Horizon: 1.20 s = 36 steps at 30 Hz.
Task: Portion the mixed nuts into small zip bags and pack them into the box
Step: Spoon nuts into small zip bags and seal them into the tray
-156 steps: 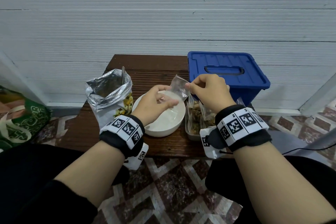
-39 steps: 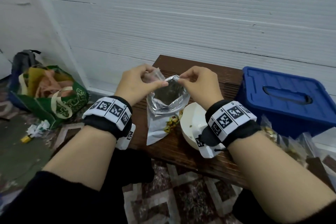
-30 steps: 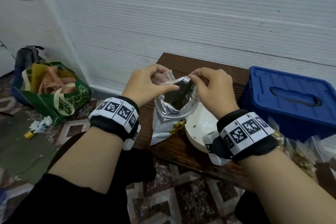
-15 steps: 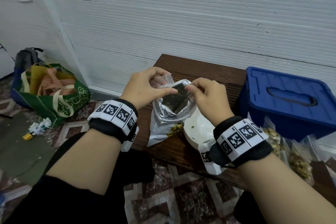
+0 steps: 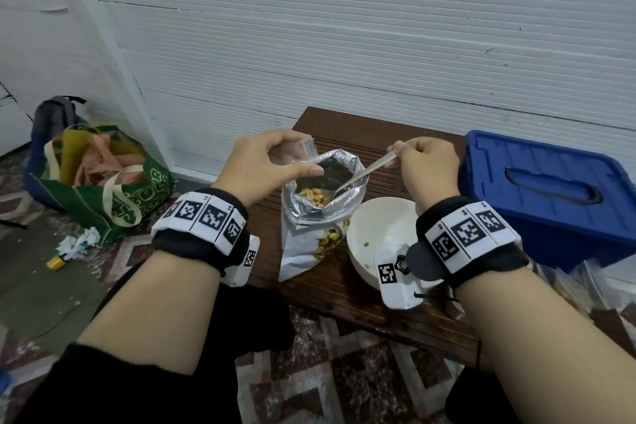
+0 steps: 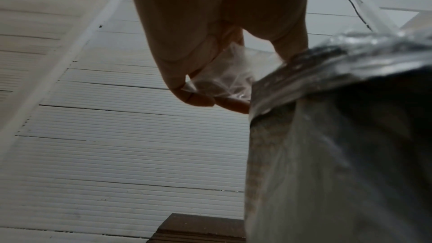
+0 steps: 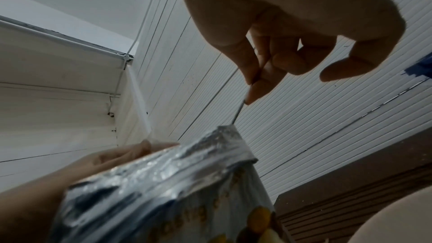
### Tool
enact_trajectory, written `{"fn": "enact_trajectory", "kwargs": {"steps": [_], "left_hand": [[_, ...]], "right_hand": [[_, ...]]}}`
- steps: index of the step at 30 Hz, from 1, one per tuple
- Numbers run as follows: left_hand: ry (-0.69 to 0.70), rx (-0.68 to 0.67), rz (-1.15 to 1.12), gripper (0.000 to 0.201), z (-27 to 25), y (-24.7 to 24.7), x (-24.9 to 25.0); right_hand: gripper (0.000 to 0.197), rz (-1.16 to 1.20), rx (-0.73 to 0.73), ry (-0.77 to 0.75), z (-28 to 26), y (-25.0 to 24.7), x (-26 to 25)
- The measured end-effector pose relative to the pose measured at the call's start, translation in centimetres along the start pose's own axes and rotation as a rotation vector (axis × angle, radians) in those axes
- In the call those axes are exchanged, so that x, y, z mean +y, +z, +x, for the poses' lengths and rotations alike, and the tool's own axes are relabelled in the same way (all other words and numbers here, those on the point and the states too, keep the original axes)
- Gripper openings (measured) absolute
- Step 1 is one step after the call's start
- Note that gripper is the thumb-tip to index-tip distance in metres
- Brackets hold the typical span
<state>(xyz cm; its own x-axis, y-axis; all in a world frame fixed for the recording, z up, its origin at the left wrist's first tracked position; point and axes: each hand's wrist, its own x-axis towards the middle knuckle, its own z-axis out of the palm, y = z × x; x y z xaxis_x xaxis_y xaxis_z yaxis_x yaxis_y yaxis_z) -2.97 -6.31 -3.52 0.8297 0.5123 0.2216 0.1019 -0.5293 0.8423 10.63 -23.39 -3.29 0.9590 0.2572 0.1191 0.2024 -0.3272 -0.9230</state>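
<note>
A silver foil nut bag (image 5: 316,217) stands open on the small brown table (image 5: 344,282), nuts (image 5: 311,200) showing inside. My left hand (image 5: 272,162) pinches a small clear zip bag (image 5: 304,150) at the foil bag's left rim; the left wrist view shows the zip bag (image 6: 222,78) crumpled between thumb and fingers. My right hand (image 5: 423,165) pinches the handle of a metal spoon (image 5: 364,172), whose bowl reaches into the foil bag (image 7: 163,182). The spoon (image 7: 238,112) shaft shows thin under the fingers. A blue lidded box (image 5: 550,196) sits at the right.
An empty white bowl (image 5: 375,234) stands just right of the foil bag, under my right wrist. Filled zip bags (image 5: 585,282) lie blurred at the table's right front. A green shopping bag (image 5: 99,179) and a backpack (image 5: 55,117) sit on the floor by the white wall.
My right hand let go of the foil bag's rim and now holds the spoon, drawn up and to the right. My left hand stays at the rim with the zip bag.
</note>
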Motion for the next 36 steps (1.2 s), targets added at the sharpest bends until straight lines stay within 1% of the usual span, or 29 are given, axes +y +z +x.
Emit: {"fn": "enact_trajectory", "kwargs": {"steps": [4,7,9,11,13,16,20,22,25,27,30,32,34,36], "left_hand": [[-0.014,-0.019,0.033,0.046,0.1,-1.0,-0.1],[-0.008,-0.004,0.069,0.056,0.2,-1.9,-0.3],[-0.004,-0.015,0.104,0.060,0.2,-2.3,-0.4],[-0.005,-0.046,0.115,0.062,0.3,-2.5,-0.4],[-0.001,-0.073,0.130,0.061,0.2,-2.4,-0.4],[0.019,-0.079,0.132,0.061,0.3,-1.8,-0.3],[0.050,-0.081,0.138,0.063,0.3,-0.8,-0.1],[0.059,-0.078,0.134,0.061,0.2,-0.4,0.1],[0.059,-0.068,0.134,0.052,0.2,0.0,0.2],[0.061,-0.049,0.121,0.050,0.1,0.2,0.4],[0.058,-0.030,0.109,0.055,0.0,0.5,0.7],[0.055,-0.013,0.090,0.055,-0.1,0.8,0.8],[0.038,0.021,0.032,0.046,-0.2,0.9,0.8],[0.016,0.052,0.003,0.044,-0.1,0.7,0.6]], "right_hand": [[0.040,0.048,0.008,0.038,0.9,-0.1,-0.2],[0.040,0.041,0.022,0.052,1.7,-0.4,-0.7],[0.035,0.015,0.042,0.048,2.1,-1.0,-1.3],[0.033,0.004,0.065,0.031,2.5,-1.6,-1.9],[0.036,0.018,0.077,0.016,2.9,-2.0,-2.4],[0.039,0.034,0.076,0.008,2.9,-2.1,-3.1],[0.034,0.030,0.048,-0.039,2.5,-1.7,-3.9],[0.032,0.024,0.035,-0.060,2.3,-1.3,-4.2],[0.029,0.029,0.020,-0.085,1.9,-0.9,-4.7],[0.026,0.041,0.012,-0.114,1.7,-0.6,-4.9],[0.021,0.087,-0.014,-0.180,1.1,-0.2,-5.4],[0.018,0.163,-0.064,-0.272,0.4,-0.1,-5.7],[0.015,0.251,-0.133,-0.388,-0.2,-0.3,-5.9],[0.013,0.313,-0.144,-0.479,-0.3,-0.6,-6.0]]}}
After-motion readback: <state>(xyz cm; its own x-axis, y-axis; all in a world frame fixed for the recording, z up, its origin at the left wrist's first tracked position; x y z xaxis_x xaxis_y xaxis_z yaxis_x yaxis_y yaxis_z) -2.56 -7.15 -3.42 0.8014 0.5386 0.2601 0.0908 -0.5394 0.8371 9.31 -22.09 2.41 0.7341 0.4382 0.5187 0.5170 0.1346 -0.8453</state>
